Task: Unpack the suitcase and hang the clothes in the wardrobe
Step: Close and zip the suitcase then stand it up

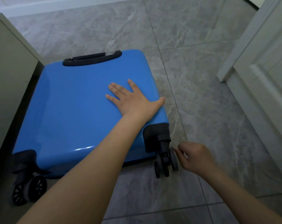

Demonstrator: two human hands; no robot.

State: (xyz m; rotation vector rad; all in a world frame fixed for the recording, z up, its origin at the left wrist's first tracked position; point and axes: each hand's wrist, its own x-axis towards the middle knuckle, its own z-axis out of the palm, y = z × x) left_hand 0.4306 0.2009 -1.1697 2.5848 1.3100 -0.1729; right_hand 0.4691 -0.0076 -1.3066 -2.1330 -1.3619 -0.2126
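Note:
A shiny blue hard-shell suitcase (75, 107) lies flat and closed on the floor, black handle (91, 59) at its far end, black wheels toward me. My left hand (132, 99) rests palm-down on the shell near its right side, fingers spread. My right hand (193, 156) is beside the suitcase's near right corner, next to the right wheel (165, 162), with fingertips pinched on a small metal zipper pull (171, 147). No clothes are visible.
Grey marble-look floor tiles (193, 65) surround the suitcase. A pale cabinet side (6, 75) stands close along the suitcase's left. A white panelled door or wardrobe front (266, 70) stands at the right, with open floor between it and the suitcase.

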